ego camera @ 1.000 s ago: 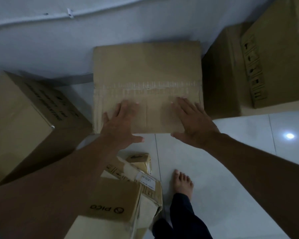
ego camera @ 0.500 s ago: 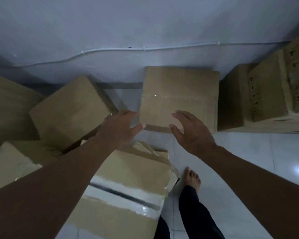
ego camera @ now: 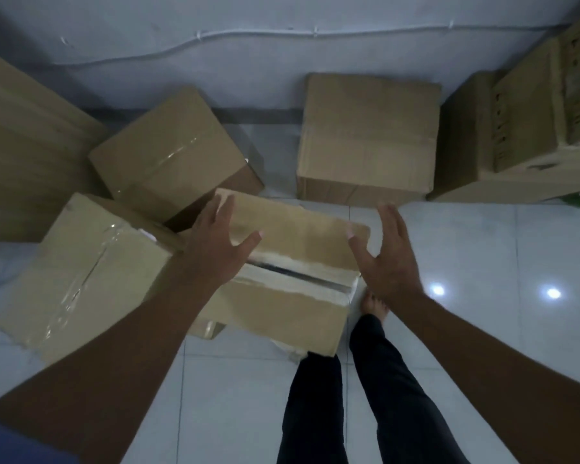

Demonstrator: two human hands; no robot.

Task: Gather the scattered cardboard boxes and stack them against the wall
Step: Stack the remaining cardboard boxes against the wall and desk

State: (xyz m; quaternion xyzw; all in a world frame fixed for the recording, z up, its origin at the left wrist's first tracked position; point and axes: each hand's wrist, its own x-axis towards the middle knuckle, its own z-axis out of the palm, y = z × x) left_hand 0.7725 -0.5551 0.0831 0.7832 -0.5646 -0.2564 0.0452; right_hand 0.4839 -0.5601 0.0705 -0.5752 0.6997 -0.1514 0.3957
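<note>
Both hands are spread with fingers straight and hold nothing: the left hand [ego camera: 218, 242] lies over the far left corner of the taped box [ego camera: 292, 279] directly in front of the person, and the right hand [ego camera: 387, 259] hovers at its far right corner; whether either palm actually touches the cardboard cannot be told.

That taped box sits on the tiled floor [ego camera: 482, 249], just ahead of the person's legs [ego camera: 342, 396] and tilted slightly. Crowding its left side is a second taped box [ego camera: 81, 272], and behind that a skewed box [ego camera: 171, 152] set at an angle, its near corner close to the left hand. Farther left a large box [ego camera: 24, 145] runs out of frame.

Against the wall [ego camera: 282, 18] stands a plain box [ego camera: 369, 135], apart from the skewed box, with bare floor between them. To its right a printed box [ego camera: 529, 128], seemingly stacked on another, also stands by the wall.

Six boxes can be counted clearly. Open floor lies to the right and near side, with two light reflections.
</note>
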